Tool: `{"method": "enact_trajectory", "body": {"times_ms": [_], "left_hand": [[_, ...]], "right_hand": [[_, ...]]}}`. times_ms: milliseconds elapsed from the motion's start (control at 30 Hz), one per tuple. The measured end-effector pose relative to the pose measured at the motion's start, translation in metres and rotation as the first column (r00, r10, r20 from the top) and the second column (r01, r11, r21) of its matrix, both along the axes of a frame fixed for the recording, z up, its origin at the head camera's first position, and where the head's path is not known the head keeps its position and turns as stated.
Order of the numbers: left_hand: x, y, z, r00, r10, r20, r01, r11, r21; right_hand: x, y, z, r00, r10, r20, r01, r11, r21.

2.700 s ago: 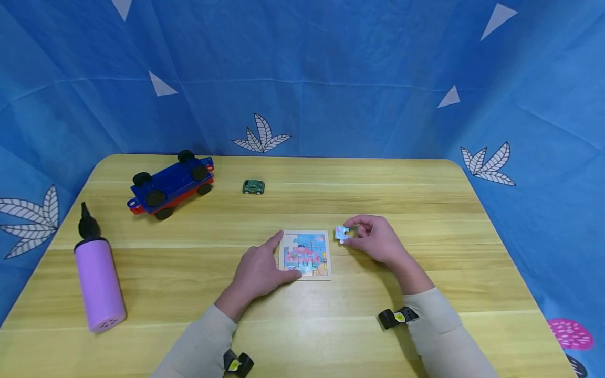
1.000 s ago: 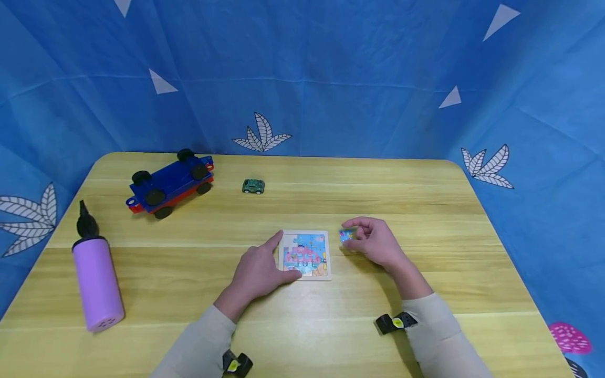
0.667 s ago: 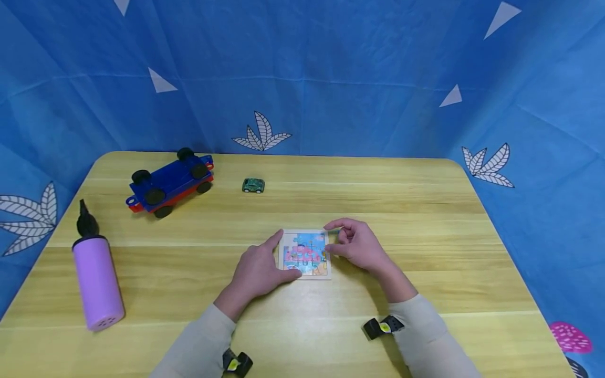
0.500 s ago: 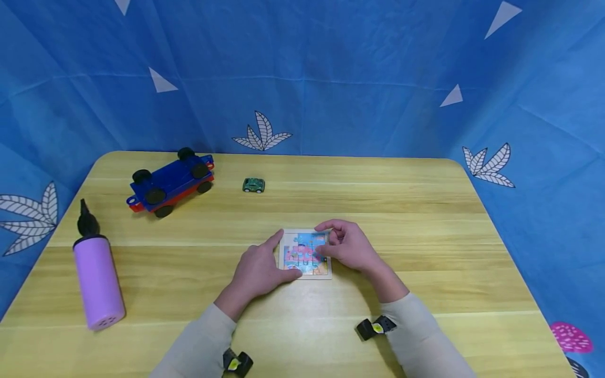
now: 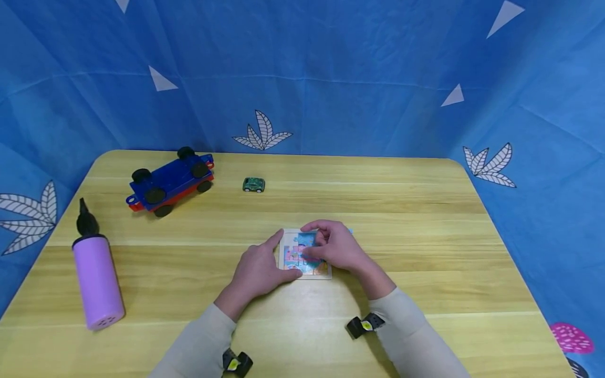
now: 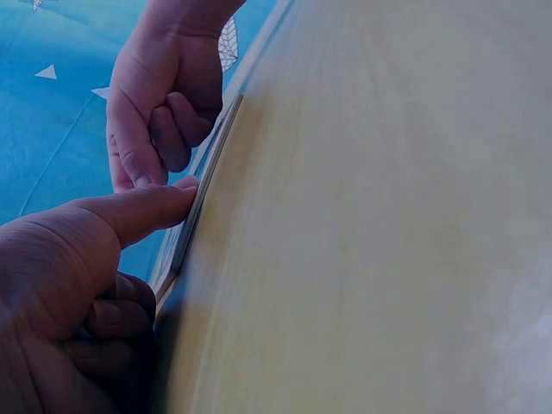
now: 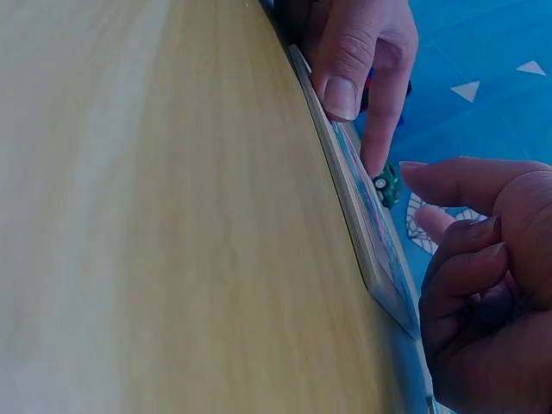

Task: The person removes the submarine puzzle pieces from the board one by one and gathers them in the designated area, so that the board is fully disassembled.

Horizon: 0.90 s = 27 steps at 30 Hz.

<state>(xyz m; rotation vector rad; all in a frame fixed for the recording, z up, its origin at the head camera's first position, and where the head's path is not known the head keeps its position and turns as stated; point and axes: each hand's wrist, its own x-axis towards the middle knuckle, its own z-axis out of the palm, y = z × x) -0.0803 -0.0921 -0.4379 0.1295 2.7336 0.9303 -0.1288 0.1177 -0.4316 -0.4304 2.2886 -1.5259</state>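
Resting at the near-centre of the wooden table (image 5: 425, 252), the puzzle board (image 5: 289, 252) is showing a pale frame around a blue-and-pink picture cut into interlocking pieces — no writing on it is legible. The left hand (image 5: 257, 270) is bracing its left edge, thumb and forefinger pressed against the frame, gripping nothing. The right hand (image 5: 333, 248) is hovering over the board's right half with fingers curled; whether they are pinching a piece cannot be told. Farther left a purple pump (image 5: 96, 281) is standing upright, and beyond are sitting a blue toy wagon (image 5: 170, 181) and a small green car (image 5: 253, 185).
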Motion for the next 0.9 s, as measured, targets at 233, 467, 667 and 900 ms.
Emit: {"method": "enact_trajectory", "body": {"times_ms": [233,467,667,900], "left_hand": [[0.000,0.000,0.002,1.000,-0.018,0.005,0.018,1.000,-0.006],[0.001,0.000,0.002,1.000,-0.017,0.012,0.017,1.000,-0.008],[0.001,-0.001,0.002,1.000,-0.012,0.016,0.012,1.000,-0.011],[0.001,0.000,0.004,1.000,-0.016,0.016,0.016,1.000,-0.005]], "right_hand": [[-0.004,-0.005,-0.001,0.997,0.078,0.016,-0.078,0.997,0.025],[-0.007,-0.008,-0.003,0.994,0.106,0.027,-0.108,0.990,0.091],[-0.008,-0.012,-0.001,0.994,0.103,0.026,-0.106,0.983,0.150],[-0.009,-0.014,-0.001,0.996,0.073,0.060,-0.080,0.988,0.132]]}}
